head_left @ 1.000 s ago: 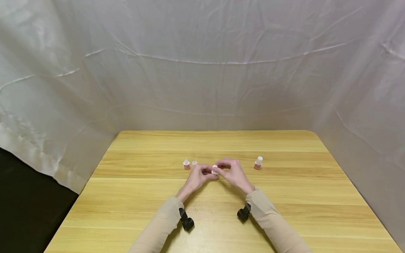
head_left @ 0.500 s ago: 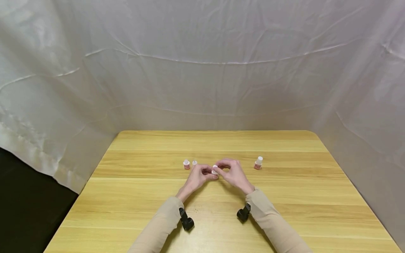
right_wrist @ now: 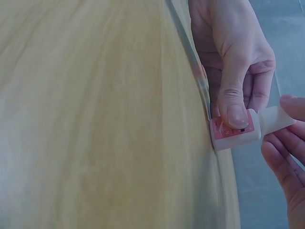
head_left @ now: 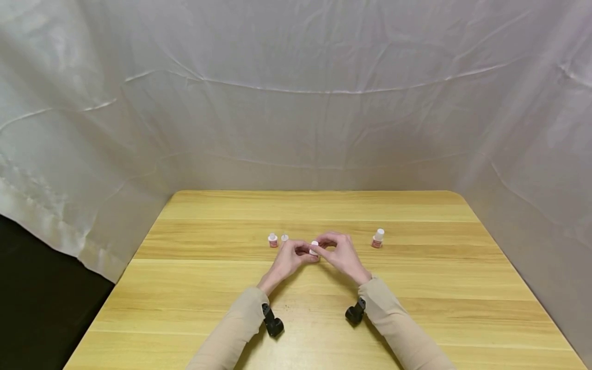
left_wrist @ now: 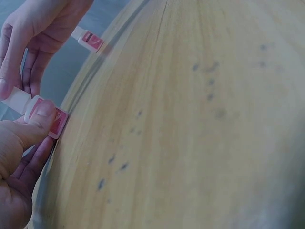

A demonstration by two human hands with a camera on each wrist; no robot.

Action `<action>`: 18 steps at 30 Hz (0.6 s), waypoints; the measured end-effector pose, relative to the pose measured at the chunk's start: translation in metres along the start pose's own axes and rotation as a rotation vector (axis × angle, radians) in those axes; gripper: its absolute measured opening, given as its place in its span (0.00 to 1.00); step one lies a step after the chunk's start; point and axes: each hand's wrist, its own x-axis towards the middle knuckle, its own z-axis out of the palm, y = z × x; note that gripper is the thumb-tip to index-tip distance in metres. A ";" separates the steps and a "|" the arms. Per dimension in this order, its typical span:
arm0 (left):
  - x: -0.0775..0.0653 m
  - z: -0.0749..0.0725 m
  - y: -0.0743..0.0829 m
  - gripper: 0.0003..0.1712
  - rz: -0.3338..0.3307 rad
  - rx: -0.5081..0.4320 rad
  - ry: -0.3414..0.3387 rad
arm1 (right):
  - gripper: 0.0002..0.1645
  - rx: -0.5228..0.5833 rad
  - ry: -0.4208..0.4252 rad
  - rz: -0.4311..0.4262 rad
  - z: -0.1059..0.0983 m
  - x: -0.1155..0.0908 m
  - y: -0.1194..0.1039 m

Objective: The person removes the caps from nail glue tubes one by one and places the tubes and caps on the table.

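Observation:
A small white bottle (right_wrist: 238, 138) with a pink label stands on the table between the two hands. My left hand (head_left: 288, 258) grips its body, thumb pressed over the label in both wrist views. The right hand (head_left: 341, 255) pinches the bottle's white cap (right_wrist: 274, 119) between thumb and fingers, and the cap sits on the neck. Much of the bottle is hidden behind the fingers in the head view. Just beyond the left hand is a small white-topped item (head_left: 284, 238), its lower part covered by that hand.
To the left stands another pink-labelled bottle (head_left: 273, 240) with a white top. A similar capped bottle (head_left: 377, 238) stands at the right, also seen in the left wrist view. All are on the wooden table (head_left: 296, 329), with a pale curtain (head_left: 314, 128) behind.
The right thumb and the right wrist have shifted very slightly at the cap. The left hand and the other bottles hold their places.

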 end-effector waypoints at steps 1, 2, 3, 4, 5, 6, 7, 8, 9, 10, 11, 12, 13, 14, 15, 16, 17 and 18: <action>0.000 0.000 0.000 0.15 0.000 0.000 0.001 | 0.07 -0.003 0.000 -0.012 0.000 0.000 0.000; 0.000 0.000 0.000 0.15 -0.004 -0.001 0.001 | 0.07 -0.004 -0.002 -0.023 0.000 0.000 0.000; 0.000 0.000 0.000 0.15 -0.004 -0.003 0.001 | 0.07 -0.006 -0.004 -0.029 0.000 0.000 0.000; 0.000 0.000 0.000 0.15 -0.001 -0.003 0.000 | 0.07 -0.007 -0.006 -0.033 0.000 0.000 0.000; 0.000 0.000 0.000 0.15 0.001 -0.004 -0.001 | 0.07 -0.006 -0.009 -0.037 0.000 0.000 0.000; 0.000 0.000 0.000 0.15 0.002 -0.006 -0.001 | 0.07 -0.005 -0.011 -0.041 0.001 -0.001 0.001; 0.000 0.000 0.000 0.15 0.005 -0.008 -0.001 | 0.08 -0.001 -0.011 -0.047 0.001 -0.001 0.001; 0.000 0.000 0.000 0.15 0.009 -0.009 -0.001 | 0.08 0.008 -0.013 -0.050 0.001 -0.001 0.001; 0.000 0.000 0.000 0.15 0.012 -0.012 0.000 | 0.09 0.018 -0.013 -0.051 0.002 -0.001 0.001; 0.000 0.000 0.001 0.14 0.019 -0.011 0.002 | 0.10 0.031 -0.011 -0.053 0.002 -0.001 0.000; 0.000 0.000 0.001 0.14 0.021 -0.010 0.004 | 0.11 0.044 -0.009 -0.054 0.002 -0.001 0.000; 0.000 0.000 0.001 0.14 0.021 -0.008 0.006 | 0.12 0.054 -0.004 -0.051 0.003 -0.002 0.000; 0.000 0.000 0.001 0.14 0.020 -0.006 0.008 | 0.13 0.060 0.000 -0.041 0.003 -0.002 0.000; -0.001 0.000 0.001 0.13 0.018 -0.004 0.008 | 0.13 0.061 0.008 -0.029 0.003 -0.002 0.000; -0.001 0.000 0.001 0.13 0.018 -0.003 0.009 | 0.13 0.053 0.017 -0.016 0.003 -0.002 -0.001; -0.001 0.000 0.001 0.13 0.017 -0.003 0.009 | 0.12 0.047 0.026 0.000 0.003 -0.002 -0.001; -0.001 0.000 0.000 0.13 0.010 -0.007 0.008 | 0.11 0.034 0.034 0.016 0.002 -0.003 0.000; -0.001 0.000 0.000 0.14 0.003 -0.014 0.007 | 0.10 0.021 0.041 0.033 0.002 -0.003 -0.001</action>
